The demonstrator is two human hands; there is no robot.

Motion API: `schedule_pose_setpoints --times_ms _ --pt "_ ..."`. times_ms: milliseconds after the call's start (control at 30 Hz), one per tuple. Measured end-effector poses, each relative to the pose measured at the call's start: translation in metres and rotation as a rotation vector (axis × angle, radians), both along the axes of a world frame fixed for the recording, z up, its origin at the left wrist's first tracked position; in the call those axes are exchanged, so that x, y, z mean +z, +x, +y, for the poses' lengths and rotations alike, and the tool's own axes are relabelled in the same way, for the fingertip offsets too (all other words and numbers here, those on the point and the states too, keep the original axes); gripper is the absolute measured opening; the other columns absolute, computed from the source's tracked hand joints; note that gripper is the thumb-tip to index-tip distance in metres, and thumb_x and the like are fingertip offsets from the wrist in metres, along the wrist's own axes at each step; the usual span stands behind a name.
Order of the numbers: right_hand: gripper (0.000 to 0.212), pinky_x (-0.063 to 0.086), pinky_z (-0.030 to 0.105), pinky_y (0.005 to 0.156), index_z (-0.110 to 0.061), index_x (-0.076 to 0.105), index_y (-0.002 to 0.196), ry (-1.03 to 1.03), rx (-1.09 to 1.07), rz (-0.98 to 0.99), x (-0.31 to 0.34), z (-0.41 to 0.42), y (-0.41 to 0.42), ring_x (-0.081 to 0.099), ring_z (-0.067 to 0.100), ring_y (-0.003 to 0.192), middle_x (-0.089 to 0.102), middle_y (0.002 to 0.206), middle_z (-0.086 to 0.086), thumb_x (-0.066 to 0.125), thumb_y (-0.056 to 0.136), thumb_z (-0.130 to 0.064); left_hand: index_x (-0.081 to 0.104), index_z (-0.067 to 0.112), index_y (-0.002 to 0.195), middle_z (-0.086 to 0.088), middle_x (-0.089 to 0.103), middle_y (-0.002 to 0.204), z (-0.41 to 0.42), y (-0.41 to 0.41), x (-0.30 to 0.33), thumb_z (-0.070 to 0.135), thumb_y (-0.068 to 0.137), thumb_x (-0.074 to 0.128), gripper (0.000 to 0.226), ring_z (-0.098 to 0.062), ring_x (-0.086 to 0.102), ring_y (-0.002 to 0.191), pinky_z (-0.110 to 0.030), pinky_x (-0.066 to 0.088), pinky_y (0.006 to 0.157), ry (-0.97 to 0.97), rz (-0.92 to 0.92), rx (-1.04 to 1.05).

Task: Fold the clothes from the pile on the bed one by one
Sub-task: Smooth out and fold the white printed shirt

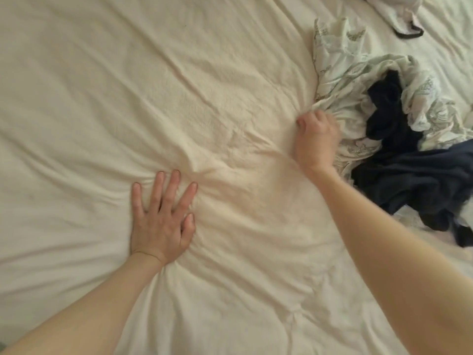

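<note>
A pile of clothes lies at the right of the bed: a white garment with a grey leaf print (343,73) and dark navy clothes (409,172) tangled in it. My right hand (316,139) is curled into a fist at the pile's left edge and grips a bunch of the white printed garment. My left hand (161,216) lies flat on the cream bedsheet (153,85), fingers spread, pressing the sheet into wrinkles. It holds nothing.
Another white garment with a black strap (399,19) lies at the top right corner. The wrinkled cream sheet stretches wide across the left and middle of the view.
</note>
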State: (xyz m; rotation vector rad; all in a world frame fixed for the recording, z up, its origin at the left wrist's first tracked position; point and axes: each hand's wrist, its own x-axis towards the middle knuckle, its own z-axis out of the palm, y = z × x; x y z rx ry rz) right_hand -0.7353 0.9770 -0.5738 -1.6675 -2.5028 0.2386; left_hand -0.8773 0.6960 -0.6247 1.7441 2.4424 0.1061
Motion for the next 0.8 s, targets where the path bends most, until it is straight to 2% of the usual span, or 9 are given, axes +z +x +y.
schedule_pose_setpoints --times_ms 167,267,367,433,533,600,667,733,800 --pt "0.018 0.039 0.036 0.082 0.000 0.070 0.090 -0.130 -0.090 0.383 0.014 -0.103 -0.002 0.057 0.031 0.091 0.067 0.092 0.012 0.053 0.089 -0.004 0.024 0.022 0.147 -0.012 0.020 0.155 0.002 0.000 0.007 0.037 0.089 0.027 0.061 -0.032 0.013 0.144 -0.061 0.000 0.112 -0.067 -0.032 -0.004" --pt "0.016 0.042 0.036 0.078 -0.002 0.070 0.086 -0.183 -0.033 0.437 0.029 -0.160 -0.002 0.058 0.029 0.085 0.068 0.087 0.009 0.055 0.087 -0.005 0.024 0.022 0.148 -0.011 0.018 0.156 0.003 0.001 0.017 0.039 0.090 0.024 0.061 -0.031 0.011 0.145 -0.059 -0.002 0.112 -0.149 -0.063 0.005" --pt "0.013 0.039 0.026 0.076 -0.002 0.071 0.082 -0.253 -0.015 0.491 0.046 -0.214 0.008 0.058 0.028 0.081 0.068 0.084 0.008 0.058 0.085 -0.001 0.012 0.028 0.150 -0.004 0.002 0.159 0.003 -0.001 0.035 0.039 0.095 0.021 0.057 -0.024 -0.005 0.146 -0.051 -0.011 0.113 -0.246 -0.154 0.028" --pt "0.013 0.038 0.024 0.075 -0.003 0.071 0.080 -0.291 -0.017 0.516 0.059 -0.243 0.015 0.059 0.029 0.079 0.068 0.082 0.007 0.058 0.083 0.000 0.016 0.029 0.150 0.001 0.000 0.159 0.000 -0.003 0.054 0.036 0.099 0.029 0.053 -0.017 -0.006 0.146 -0.041 -0.008 0.115 -0.298 -0.391 0.081" --pt "0.012 0.041 0.028 0.074 -0.004 0.072 0.080 -0.349 0.071 0.484 0.084 -0.281 0.024 0.061 0.029 0.078 0.069 0.082 0.006 0.062 0.081 0.002 0.041 0.020 0.140 -0.002 0.034 0.151 -0.013 0.005 0.107 0.035 0.099 0.043 0.044 -0.010 0.031 0.134 -0.022 0.026 0.106 -0.301 -1.214 0.423" --pt "0.012 0.043 0.029 0.071 -0.005 0.073 0.080 -0.377 0.145 0.462 0.104 -0.300 0.029 0.062 0.027 0.076 0.070 0.080 0.005 0.066 0.079 0.005 0.046 0.023 0.134 0.003 0.050 0.135 -0.026 0.015 0.145 0.039 0.096 0.047 0.042 -0.010 0.048 0.119 -0.029 0.042 0.097 -0.367 -1.642 0.594" --pt "0.013 0.042 0.021 0.070 -0.006 0.074 0.080 -0.392 0.186 0.459 0.125 -0.314 0.031 0.059 0.019 0.076 0.070 0.079 0.004 0.067 0.078 0.004 0.046 0.017 0.133 0.001 0.055 0.120 -0.034 0.028 0.170 0.035 0.094 0.054 0.043 -0.014 0.056 0.106 -0.032 0.052 0.085 -0.447 -1.729 0.574" --pt "0.012 0.039 0.013 0.072 -0.005 0.074 0.081 -0.412 0.186 0.495 0.147 -0.321 0.033 0.055 0.010 0.078 0.071 0.080 0.004 0.066 0.078 0.003 0.048 0.006 0.131 -0.008 0.058 0.116 -0.036 0.037 0.186 0.021 0.091 0.060 0.044 -0.017 0.059 0.099 -0.028 0.052 0.074 -0.459 -1.635 0.567" --pt "0.012 0.040 0.010 0.073 -0.003 0.075 0.083 -0.460 0.147 0.554 0.170 -0.325 0.035 0.056 0.009 0.081 0.071 0.083 0.007 0.064 0.080 0.001 0.058 -0.006 0.113 -0.015 0.061 0.098 -0.037 0.042 0.203 0.008 0.090 0.060 0.027 -0.019 0.059 0.079 -0.026 0.050 0.066 -0.446 -1.593 0.544"
